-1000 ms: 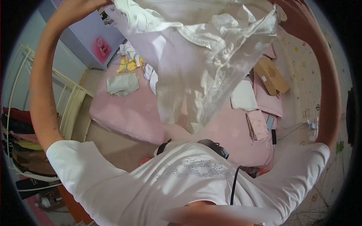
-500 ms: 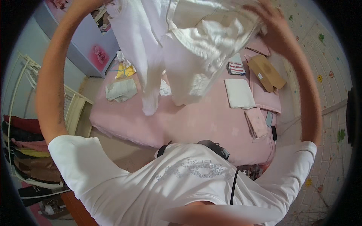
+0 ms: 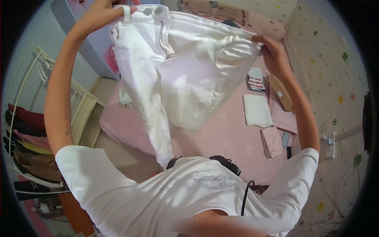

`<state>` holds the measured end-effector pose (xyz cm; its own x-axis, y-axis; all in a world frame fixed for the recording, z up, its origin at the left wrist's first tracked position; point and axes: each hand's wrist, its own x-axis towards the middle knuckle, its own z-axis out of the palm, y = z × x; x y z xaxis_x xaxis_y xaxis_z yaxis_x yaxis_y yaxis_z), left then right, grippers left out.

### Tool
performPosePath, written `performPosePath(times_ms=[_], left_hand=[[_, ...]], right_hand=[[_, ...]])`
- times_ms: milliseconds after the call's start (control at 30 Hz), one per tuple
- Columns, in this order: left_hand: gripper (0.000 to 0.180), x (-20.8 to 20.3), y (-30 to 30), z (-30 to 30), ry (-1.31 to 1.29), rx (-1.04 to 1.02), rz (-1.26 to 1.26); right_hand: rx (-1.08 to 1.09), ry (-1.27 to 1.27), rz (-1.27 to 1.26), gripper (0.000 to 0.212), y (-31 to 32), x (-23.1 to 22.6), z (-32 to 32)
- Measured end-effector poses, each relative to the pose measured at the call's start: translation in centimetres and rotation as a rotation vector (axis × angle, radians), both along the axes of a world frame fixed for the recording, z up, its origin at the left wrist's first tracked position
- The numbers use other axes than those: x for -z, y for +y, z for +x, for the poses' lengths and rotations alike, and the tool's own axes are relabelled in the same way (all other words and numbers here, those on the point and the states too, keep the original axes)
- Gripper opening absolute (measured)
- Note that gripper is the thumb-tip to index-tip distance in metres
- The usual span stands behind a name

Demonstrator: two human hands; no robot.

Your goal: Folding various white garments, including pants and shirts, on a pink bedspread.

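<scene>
A pair of white trousers (image 3: 185, 87) hangs spread in the air between my raised hands, its waistband stretched across the top. My left hand (image 3: 106, 15) is closed on the waistband corner near two metal buttons. At the other end, my right hand (image 3: 274, 51) pinches the waistband's edge. The fly gapes beside the buttons. One leg dangles straight down toward my shirt; the other is bunched and slightly blurred. Below the trousers lies a pink-covered bed (image 3: 221, 150).
On the bed's right lie a folded white cloth (image 3: 257, 110), a folded pink cloth (image 3: 271, 142), a striped folded item (image 3: 256, 79), a brown cardboard box (image 3: 281, 93) and a phone (image 3: 285, 139). A clothes rack (image 3: 31, 146) stands left. A patterned wall (image 3: 335, 98) borders the right.
The trousers have come down into fuller view, and the waistband is now stretched out between both hands. My right hand has moved down and closed on its edge.
</scene>
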<state>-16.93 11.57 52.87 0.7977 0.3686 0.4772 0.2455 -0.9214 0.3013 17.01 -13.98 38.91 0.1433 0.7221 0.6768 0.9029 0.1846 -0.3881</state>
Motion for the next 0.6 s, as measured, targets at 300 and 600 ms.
performPosePath(times_ms=[300, 600], left_hand=[[0.026, 3.5, 4.2, -3.6, 0.096, 0.103, -0.213], [0.049, 4.2, 8.0, -7.1, 0.018, -0.032, -0.267]], right_hand=[[-0.163, -0.192, -0.338, 0.015, -6.2, -4.1, -4.9], [0.194, -0.288, 0.303, 0.030, -8.5, -4.7, 1.3]])
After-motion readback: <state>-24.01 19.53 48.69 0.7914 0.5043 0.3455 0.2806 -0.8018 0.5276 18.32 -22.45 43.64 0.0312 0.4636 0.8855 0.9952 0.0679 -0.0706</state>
